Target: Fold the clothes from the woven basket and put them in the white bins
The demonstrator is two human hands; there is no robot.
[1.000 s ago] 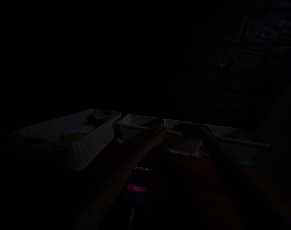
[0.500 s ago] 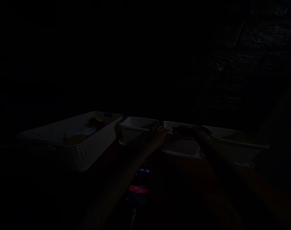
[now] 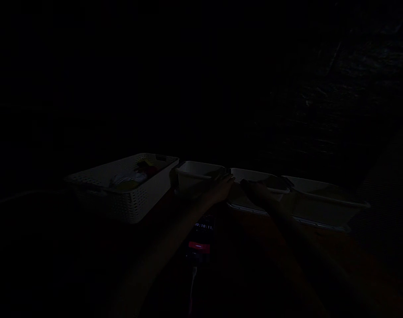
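The scene is very dark. My left hand [image 3: 224, 186] reaches forward to the left end of a pale plastic bin [image 3: 254, 211], its fingers near the rim. Whether they grip the rim or anything else is too dark to make out. Over the front of the same bin is my right hand [image 3: 254, 190], a dim shape with its fingers lost in shadow. The two hands are a short way apart. Any contents of this bin are not visible.
A second pale bin [image 3: 191, 183] stands on the left, and a third [image 3: 321, 207] on the right. Farther left is a perforated basket [image 3: 157, 181] with cloth-like items [image 3: 130, 179] inside. A lit phone [image 3: 199, 245] with a cable [image 3: 193, 282] lies in front.
The view has shifted, so the basket and phone appear farther right and the phone higher. My right hand appears slightly lower over the bin. The phone's timer has advanced.
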